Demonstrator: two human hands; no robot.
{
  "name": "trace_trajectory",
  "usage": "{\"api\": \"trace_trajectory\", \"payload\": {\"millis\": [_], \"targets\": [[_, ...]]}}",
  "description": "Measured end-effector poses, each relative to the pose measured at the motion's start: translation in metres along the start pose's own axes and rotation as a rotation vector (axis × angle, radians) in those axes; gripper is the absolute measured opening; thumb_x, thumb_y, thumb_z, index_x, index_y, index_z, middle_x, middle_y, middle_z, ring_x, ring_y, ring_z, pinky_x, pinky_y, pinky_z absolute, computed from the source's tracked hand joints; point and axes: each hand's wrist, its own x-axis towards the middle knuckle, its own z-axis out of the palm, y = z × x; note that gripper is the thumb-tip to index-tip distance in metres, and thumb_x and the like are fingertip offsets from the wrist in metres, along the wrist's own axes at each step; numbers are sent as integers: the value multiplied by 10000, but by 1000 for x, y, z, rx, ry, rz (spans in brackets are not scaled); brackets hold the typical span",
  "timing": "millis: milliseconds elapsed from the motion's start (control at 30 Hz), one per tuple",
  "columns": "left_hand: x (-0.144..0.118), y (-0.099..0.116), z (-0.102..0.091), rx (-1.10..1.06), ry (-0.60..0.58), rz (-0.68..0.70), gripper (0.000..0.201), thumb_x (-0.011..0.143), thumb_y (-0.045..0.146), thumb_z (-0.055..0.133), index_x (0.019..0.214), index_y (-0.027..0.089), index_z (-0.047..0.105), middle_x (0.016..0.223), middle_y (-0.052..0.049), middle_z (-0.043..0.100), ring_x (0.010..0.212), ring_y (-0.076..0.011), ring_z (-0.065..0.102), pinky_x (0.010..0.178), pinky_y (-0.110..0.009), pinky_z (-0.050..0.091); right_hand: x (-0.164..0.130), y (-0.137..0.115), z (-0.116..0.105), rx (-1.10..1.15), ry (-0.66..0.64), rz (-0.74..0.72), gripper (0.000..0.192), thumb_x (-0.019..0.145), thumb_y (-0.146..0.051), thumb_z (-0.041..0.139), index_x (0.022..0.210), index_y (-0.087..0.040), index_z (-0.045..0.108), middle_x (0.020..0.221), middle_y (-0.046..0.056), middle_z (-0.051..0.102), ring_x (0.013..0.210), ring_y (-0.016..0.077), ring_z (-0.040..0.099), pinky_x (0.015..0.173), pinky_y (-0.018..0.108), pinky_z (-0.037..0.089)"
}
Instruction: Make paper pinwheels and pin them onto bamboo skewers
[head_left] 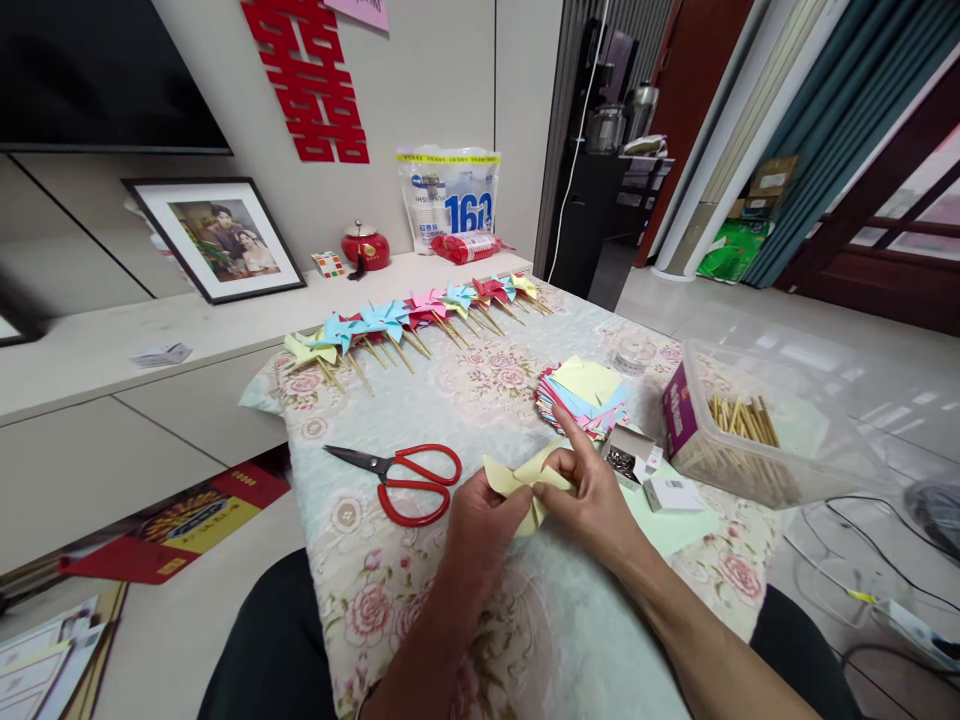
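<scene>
Closest to us, both hands are together over the floral tablecloth [480, 620], pinching the same yellow paper piece [517, 482]. The left hand [480, 520] grips it from below, the right hand [592, 495] pinches it from the top with the index finger sticking up. The corners look folded toward the middle, so we'd guess this one is mid-fold and has no stick yet.

Just left of the hands sit the red scissors [405, 480], lying flat with the blades shut. Just right is a small open box of pins [626, 458], with a white box [671, 492] beside it. Behind those is the stack of coloured paper squares [585, 395], still fairly thick, so plenty looks left to do. To the right is a clear plastic tub [757, 440] with wooden sticks [739, 418] inside.

At the far edge of the table we've got a row of finished pinwheels [412, 318] on sticks, yellow, blue, pink and red, roughly ten of them. So a decent batch looks done.

Beyond that, on the low cabinet, there's a framed photo [217, 240] and a red pot [365, 246].
</scene>
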Motion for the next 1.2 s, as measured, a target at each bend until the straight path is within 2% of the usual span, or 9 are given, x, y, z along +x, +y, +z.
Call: {"api": "trace_trajectory", "payload": {"millis": [233,400,500,767,933,1033,1100,1200], "targets": [[1,-1,-2,30,21,8,246,601,237,740,813,114,714,687,-11,726,605,-163,623,559,-240,461,1,1,2,39,-5,3,916,741,-188,658,1554,-236,240,727,-58,553,640,136,538,620,260,420],[2,-3,-5,-12,-39,-3,309,638,243,742,912,99,731,702,-20,733,638,-171,634,606,-252,480,2,0,3,184,-22,53,978,708,-187,713,1554,-253,226,873,-13,594,725,155,591,661,284,455],[2,-4,-6,12,-48,-16,305,637,248,760,901,97,736,727,-33,745,659,-183,649,621,-258,484,2,0,3,247,-39,58,1001,713,-224,735,1559,-256,202,878,-3,622,753,176,621,686,304,477],[2,-4,-4,98,-44,-1,267,620,241,771,856,119,743,674,-9,730,655,-190,658,592,-248,488,3,6,1,106,28,33,922,738,-300,724,1542,-244,278,694,-51,582,645,173,584,635,301,481],[0,-2,-2,87,-45,-10,263,626,258,765,845,116,732,666,-9,723,640,-185,650,576,-243,478,2,5,2,115,25,31,920,747,-281,723,1543,-245,265,706,-49,597,649,167,584,624,291,475],[0,-2,-4,31,-52,-16,295,627,253,759,885,112,728,699,-16,733,666,-189,660,625,-257,495,2,2,2,103,-9,6,934,761,-286,728,1551,-233,234,796,-19,627,715,172,609,669,305,487],[1,-3,-6,4,-24,-15,293,629,257,754,883,112,728,712,-20,737,654,-184,656,635,-263,497,4,-4,-5,40,22,-41,863,780,-316,722,1527,-228,297,950,33,654,806,186,629,740,334,498],[4,-5,-10,-48,14,-34,266,632,268,747,848,115,720,703,-25,735,617,-178,643,606,-262,488,6,-17,-29,-175,133,-141,510,843,-361,668,1321,-213,568,1100,90,672,918,221,638,810,363,490]]}}
